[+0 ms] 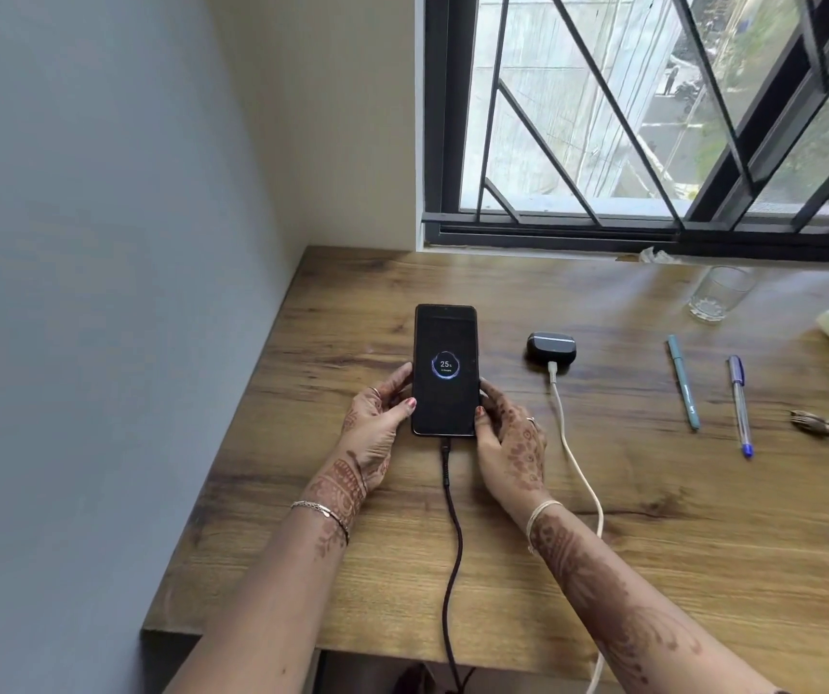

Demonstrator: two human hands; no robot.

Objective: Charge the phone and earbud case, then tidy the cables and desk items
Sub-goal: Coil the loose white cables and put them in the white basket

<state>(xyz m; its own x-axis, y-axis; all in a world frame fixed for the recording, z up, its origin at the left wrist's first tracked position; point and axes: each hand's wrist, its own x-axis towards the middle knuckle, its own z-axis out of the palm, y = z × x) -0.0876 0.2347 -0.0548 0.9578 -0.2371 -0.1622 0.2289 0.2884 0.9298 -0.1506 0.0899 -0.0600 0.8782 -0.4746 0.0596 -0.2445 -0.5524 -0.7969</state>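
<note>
Your left hand (377, 423) and right hand (507, 443) hold with their fingers the flat glossy phone (445, 370), lying on the grained wooden surface (653, 543) with one black braided cable (452, 533) plugged in. Beside it is one rounded earbud case (550, 347) on a smooth white cable (572, 453), then two slim pens (683, 380).

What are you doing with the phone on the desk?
Both hands, left hand and right hand, hold the phone flat on the wooden desk. A black cable is plugged in and the screen shows 25 percent. The earbud case has a white cable plugged in. Two pens lie untidied.
</note>
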